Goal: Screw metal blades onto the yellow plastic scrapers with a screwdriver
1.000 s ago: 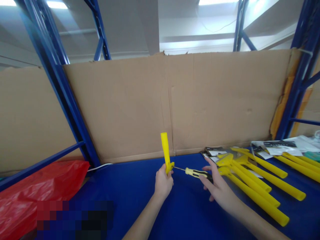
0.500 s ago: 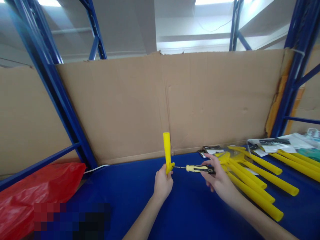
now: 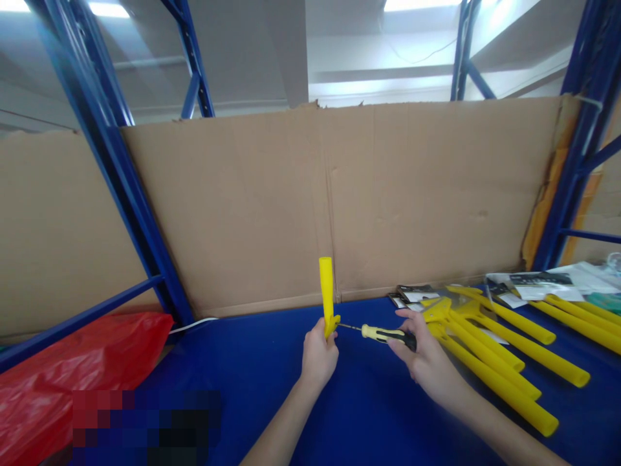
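My left hand (image 3: 320, 355) is closed around the lower end of a yellow plastic tool with a round handle (image 3: 326, 285), which points upward. A short yellow part juts out to the right beside the fingers. In my right hand (image 3: 423, 343) is a screwdriver (image 3: 383, 334) with a cream and black handle, gripped near its rear end. Its thin shaft points left, and the tip meets or nearly meets the jutting yellow part; contact is too small to make out. The lower end of the yellow tool is hidden by my left hand.
Several yellow tools with tubular handles (image 3: 504, 382) lie on the blue table (image 3: 233, 362) at right, with printed packets (image 3: 414, 293) behind them. A red plastic bag (image 3: 97, 356) lies at left. A cardboard panel (image 3: 252, 213) and blue rack posts (image 3: 145, 239) bound the back.
The fingers of my right hand have shifted around the screwdriver handle, which now tilts slightly downward to the right. My left hand keeps its hold, and the whole view has moved slightly.
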Available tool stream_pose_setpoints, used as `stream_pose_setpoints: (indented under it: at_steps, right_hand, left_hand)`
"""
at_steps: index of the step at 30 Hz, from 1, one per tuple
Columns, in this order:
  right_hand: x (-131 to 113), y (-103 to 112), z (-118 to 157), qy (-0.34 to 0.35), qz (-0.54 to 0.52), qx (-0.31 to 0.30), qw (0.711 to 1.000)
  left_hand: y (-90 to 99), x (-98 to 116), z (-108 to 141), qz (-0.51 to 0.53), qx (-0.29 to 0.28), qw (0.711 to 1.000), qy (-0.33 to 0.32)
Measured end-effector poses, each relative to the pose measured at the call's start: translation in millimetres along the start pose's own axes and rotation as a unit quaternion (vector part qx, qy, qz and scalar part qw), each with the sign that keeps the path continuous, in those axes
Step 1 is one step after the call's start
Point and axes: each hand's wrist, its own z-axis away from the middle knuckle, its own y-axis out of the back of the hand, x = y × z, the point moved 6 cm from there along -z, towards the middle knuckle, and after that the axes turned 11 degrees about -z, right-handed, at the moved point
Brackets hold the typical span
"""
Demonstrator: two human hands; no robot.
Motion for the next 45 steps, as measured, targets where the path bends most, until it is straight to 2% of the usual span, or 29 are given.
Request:
stream_pose_setpoints:
  at_steps: [4,6,9,12,14,16,18,20,23,26,29,33,36,39,41,45]
  right_hand:
    - [4,-1,1,-0.061,0.009,-0.005,0.998]
    - [2,0,2,-0.062,-0.023,-0.004,0.998]
    - [-2,1,0,-0.034,-0.048,-0.013,0.998]
    - [-8,6,-3,0.037,0.012,0.010,0.999]
    - [-7,8,-5,0.048,0.065,0.030,0.996]
    - [-1,8,-5,0.009,0.079,0.031,0.996]
    - [5,6,-4,-0.040,0.044,0.027,0.998]
    - [5,5,-3,-0.058,-0.004,0.013,0.998]
    - [-4,5,-5,-0.015,-0.025,-0.013,1.000]
    - [-9,10,-8,0.018,0.013,0.010,1.000]
    - [1,9,-9,-0.030,0.037,0.009,0.999]
    - [12,7,-7,-0.081,-0.033,0.003,0.996]
    - [2,8,-6,-0.035,-0.062,0.001,0.997]
    - [-14,10,-5,0.049,-0.016,-0.002,0.999]
    - [-18,9,-4,0.077,0.032,-0.001,0.997]
    - [-3,3,-4,0.033,0.082,-0.011,0.996]
  left_hand:
    - [0.7,1,0,-0.010,0.001,1.000,-0.006]
    - [0.9,1,0,-0.012,0.004,1.000,-0.005]
    - [0.5,1,0,-0.012,0.006,1.000,-0.006]
    - [-0.3,3,1,-0.014,-0.001,1.000,-0.017]
    - [-0.1,4,2,-0.014,-0.005,1.000,-0.024]
    - [0.8,5,1,-0.014,-0.005,1.000,-0.023]
    - [2.0,4,1,-0.010,0.000,1.000,-0.014]
    - [2.4,3,0,-0.002,0.004,1.000,-0.004]
    - [0.6,2,0,0.014,-0.001,1.000,-0.009]
    - [-1.3,3,0,0.024,-0.009,0.999,-0.022]
    - [-1.1,3,0,0.026,-0.009,0.999,-0.023]
    - [0.7,2,-1,0.024,0.000,1.000,-0.010]
    - [0.5,4,0,0.020,-0.003,1.000,-0.012]
    - [-1.5,7,1,0.010,-0.018,0.999,-0.028]
    - [-1.2,7,1,0.004,-0.017,0.999,-0.027]
    - [0.9,6,1,0.018,-0.002,1.000,-0.022]
